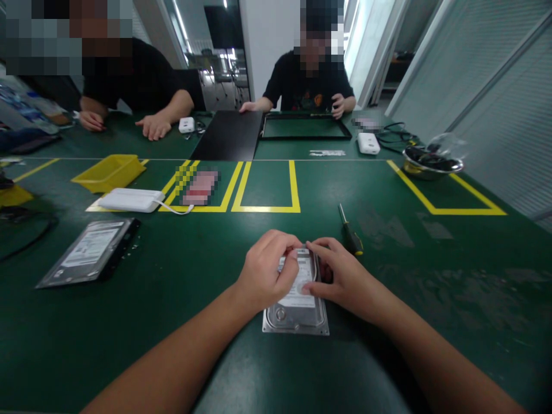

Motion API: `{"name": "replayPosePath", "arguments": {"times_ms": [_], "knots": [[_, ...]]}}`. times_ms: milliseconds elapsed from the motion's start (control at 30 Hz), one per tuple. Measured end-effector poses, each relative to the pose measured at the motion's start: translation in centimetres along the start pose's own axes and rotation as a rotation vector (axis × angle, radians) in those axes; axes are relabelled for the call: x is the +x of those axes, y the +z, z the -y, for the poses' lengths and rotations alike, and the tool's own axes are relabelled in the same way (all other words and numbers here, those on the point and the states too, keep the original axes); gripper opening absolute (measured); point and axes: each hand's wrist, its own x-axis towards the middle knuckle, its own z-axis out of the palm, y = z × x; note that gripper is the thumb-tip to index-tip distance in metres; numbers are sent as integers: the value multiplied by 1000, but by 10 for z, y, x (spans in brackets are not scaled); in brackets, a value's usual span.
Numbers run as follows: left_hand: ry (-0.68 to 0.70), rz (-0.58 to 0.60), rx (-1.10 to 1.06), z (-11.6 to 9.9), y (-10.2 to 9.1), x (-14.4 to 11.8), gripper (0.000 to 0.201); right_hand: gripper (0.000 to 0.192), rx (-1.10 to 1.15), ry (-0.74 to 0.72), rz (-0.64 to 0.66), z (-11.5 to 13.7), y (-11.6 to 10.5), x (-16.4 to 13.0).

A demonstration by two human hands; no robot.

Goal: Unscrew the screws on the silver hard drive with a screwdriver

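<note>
Hard drive (297, 307) flat, long axis running away from body; L hand (263, 275) & R hand (340, 275) fingers pinched on its far end, screwdriver (350, 230) just beyond R hand.

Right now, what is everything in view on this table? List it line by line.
hard drive: 1, silver, near centre, under both hands
second hard drive: 1, silver on a black base, near left
screwdriver: 1, black with yellow, just right of the hands
white box with cable: 1, left of centre
yellow tray: 1, far left
metal bowl: 1, silver, far right
black panel: 1, far centre
black frame: 1, by the far person
white adapters: 2, far side
other people: 2, dark shirts, far side
left hand: on the drive
right hand: on the drive
</note>
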Motion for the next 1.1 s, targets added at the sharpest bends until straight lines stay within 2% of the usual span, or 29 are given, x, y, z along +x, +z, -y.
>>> {"name": "replayPosePath", "arguments": {"times_ms": [200, 533, 800, 1100], "knots": [[31, -18, 25, 0, -2, 3, 6, 67, 5, -2, 5, 0, 0, 0], [2, 84, 6, 4, -1, 2, 6, 66, 0, -5, 8, -1, 1, -2], [15, 145, 3, 7, 1, 1, 7, 73, 2, 1, 6, -1, 1, -3], [-76, 211, 27, 6, 4, 2, 7, 70, 25, -20, 15, -2, -5, -4]]}}
